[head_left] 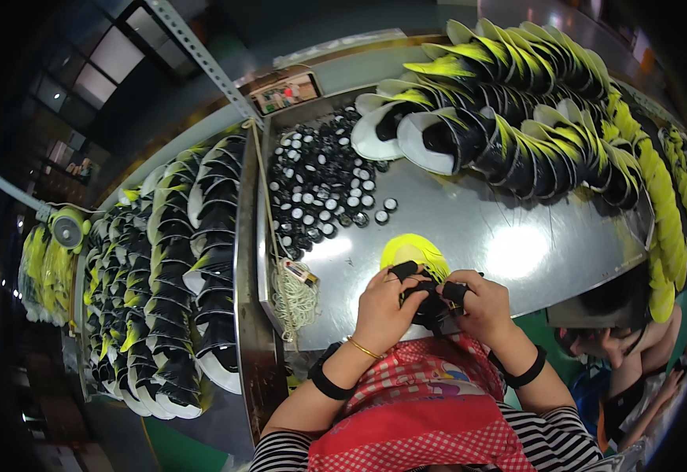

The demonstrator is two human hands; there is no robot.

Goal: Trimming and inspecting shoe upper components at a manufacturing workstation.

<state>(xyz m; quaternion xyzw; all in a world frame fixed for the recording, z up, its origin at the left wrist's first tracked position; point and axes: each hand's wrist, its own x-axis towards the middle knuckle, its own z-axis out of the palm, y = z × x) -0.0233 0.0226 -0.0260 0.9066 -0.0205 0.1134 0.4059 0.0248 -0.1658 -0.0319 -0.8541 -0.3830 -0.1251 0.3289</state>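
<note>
The yellow-and-black piece (414,248) lay at the lower centre of the frame, its yellow end on the metal table (469,220) and its dark end close to the red apron (422,433). The left hand (385,311) had its thumb and fingers pinched together on the dark part. The right hand (481,307) was at the other side, fingers curled in; whether they were clamped on the piece or on something thinner could not be told.

The likeliest trouble was a slip: the dark end sat at the table's near edge, so a loosened pinch could have let it slide toward the apron. The black finger bands (403,270) might also have caught on the work, so close were they to it. At the left, the pile of small black-and-white spools (316,181) spread loosely, with a stray spool (391,204) just above the piece; a forward sweep could have scattered them. The string bundle (295,303) at the table's left edge had loose strands that a sleeve or wrist might have snagged. The stacked rows (532,141) at upper right leaned on one another, so a knock could have made them topple.

Bare metal lay right of the piece, below those rows, giving the right hand the most room; leftward, spools and string narrowed it.
</note>
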